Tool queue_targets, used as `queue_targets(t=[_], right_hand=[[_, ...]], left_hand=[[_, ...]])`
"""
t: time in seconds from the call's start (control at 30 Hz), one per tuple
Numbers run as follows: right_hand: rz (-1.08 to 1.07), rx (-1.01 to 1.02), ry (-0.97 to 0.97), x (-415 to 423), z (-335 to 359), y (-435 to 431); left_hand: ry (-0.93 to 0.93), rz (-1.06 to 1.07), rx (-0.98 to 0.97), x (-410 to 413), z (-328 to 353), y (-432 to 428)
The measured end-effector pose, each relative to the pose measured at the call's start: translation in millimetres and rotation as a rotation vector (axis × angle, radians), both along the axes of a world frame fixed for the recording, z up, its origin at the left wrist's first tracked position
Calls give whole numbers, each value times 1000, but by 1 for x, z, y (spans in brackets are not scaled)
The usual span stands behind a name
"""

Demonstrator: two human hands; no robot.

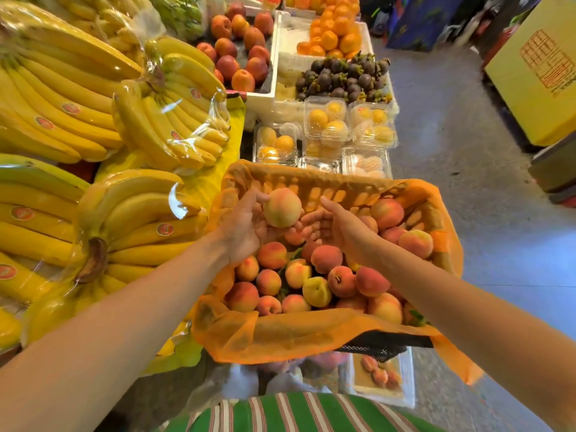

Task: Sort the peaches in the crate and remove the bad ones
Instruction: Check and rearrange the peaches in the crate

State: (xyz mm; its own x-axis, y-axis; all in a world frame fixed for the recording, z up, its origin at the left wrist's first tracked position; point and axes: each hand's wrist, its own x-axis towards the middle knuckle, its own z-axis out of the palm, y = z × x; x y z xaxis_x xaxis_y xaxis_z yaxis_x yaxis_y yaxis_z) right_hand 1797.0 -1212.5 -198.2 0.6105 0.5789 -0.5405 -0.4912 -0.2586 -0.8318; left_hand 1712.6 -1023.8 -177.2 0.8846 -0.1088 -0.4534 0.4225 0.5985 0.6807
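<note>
left hand [246, 226]: fingers cupped around round, fuzzy pale green-pink peach [282, 207], above crate's far end | right hand [327, 224]: loosely open, empty, just beside it | crate [314, 185]: slotted, orange mesh-lined, heaped with peaches | bananas [146, 226]: plastic-wrapped, red oval stickers unreadable

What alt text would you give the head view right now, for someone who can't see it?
The left hand holds a pale peach above a crate lined with orange plastic and full of peaches, while the right hand reaches in beside it, fingers open. Bagged banana bunches lie to the left.
</note>
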Motion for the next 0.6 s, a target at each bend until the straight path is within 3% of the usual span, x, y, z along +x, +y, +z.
queue_targets(t=[0.07, 0.33, 0.47, 0.6], right_hand=[[11, -52, -75, 2, -4, 1], [387, -515, -602, 18, -44, 41], [729, -862, -860, 24, -81, 58], [834, -1034, -1073, 24, -93, 65]], left_hand=[[-32, 15, 121, 2, 1, 1], [-247, 104, 1125, 5, -8, 32], [-311, 80, 1317, 2, -16, 43], [-368, -10, 1376, 6, -20, 46]])
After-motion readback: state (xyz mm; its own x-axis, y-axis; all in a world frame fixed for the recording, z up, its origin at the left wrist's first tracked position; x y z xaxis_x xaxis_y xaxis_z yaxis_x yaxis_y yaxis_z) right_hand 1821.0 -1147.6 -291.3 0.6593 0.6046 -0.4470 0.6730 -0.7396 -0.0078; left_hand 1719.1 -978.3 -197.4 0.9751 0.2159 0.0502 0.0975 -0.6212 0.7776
